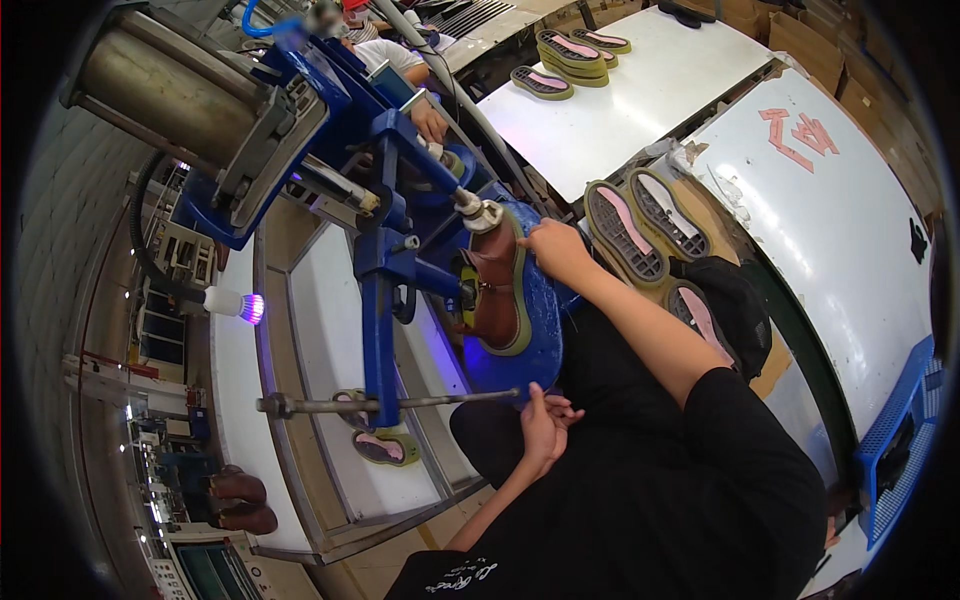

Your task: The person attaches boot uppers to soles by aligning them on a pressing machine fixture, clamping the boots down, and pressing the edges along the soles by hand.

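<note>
A brown leather shoe [496, 318] with a green-edged sole sits on the blue base [545, 340] of a press. Against the shoe's upper end bears the press's metal pad [484, 216]. My right hand [557, 250] is at the shoe's right edge, its fingers bent, a fingertip on the sole rim; its other fingers are partly hidden. Lower down, my left hand [541, 432] is beside the tip of a long metal rod [440, 401], fingers loosely curved and apart. Whether it touches the rod cannot be told.
Shoe soles [625, 232] lie on the bench at my right, near a black cap [728, 305]. More soles [572, 58] stand on a white table. A lit purple lamp [238, 304] hangs left of the press. Two brown shoes [240, 500] rest lower left. Another person's hand [430, 122] is behind the press.
</note>
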The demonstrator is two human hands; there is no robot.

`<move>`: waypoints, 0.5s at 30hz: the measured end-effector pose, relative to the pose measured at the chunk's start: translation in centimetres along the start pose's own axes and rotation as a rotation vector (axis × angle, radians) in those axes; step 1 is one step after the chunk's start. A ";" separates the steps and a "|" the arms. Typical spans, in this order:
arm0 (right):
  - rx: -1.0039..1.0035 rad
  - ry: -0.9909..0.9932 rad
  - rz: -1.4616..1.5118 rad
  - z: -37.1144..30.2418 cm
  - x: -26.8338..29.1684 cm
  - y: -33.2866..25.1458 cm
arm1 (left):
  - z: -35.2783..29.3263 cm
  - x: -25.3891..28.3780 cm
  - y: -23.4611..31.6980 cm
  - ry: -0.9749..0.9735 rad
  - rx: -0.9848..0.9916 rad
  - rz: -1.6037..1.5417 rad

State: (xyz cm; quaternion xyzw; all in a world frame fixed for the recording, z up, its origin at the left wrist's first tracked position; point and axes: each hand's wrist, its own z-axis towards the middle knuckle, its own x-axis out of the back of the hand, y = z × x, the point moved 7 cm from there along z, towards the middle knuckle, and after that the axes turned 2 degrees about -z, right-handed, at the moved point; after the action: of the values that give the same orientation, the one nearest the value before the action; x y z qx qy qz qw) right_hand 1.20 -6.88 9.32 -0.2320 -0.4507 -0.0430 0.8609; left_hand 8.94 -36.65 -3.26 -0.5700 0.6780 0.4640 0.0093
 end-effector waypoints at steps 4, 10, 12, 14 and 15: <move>0.054 -0.030 0.052 -0.4 -0.5 -1.3 | -0.2 -4.2 -0.3 -0.174 0.173 0.183; 0.024 -0.124 0.122 -1.6 -0.7 -2.5 | 0.3 -3.1 0.2 -0.314 0.269 0.284; 0.005 -0.146 0.123 -2.0 -0.5 -2.8 | 0.5 -2.7 -0.1 -0.348 0.296 0.287; -0.003 -0.073 0.172 -2.4 -0.2 -2.8 | 0.6 -2.9 -0.2 -0.374 0.289 0.273; -0.011 -0.073 0.169 -2.7 -0.2 -2.6 | 0.6 -3.0 -0.3 -0.378 0.297 0.276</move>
State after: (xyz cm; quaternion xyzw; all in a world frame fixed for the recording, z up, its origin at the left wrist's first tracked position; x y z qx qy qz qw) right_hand 2.41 -10.42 8.84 -0.2751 -0.4603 0.0356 0.8433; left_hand 9.90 -33.98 -2.20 -0.3679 0.7960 0.4547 0.1558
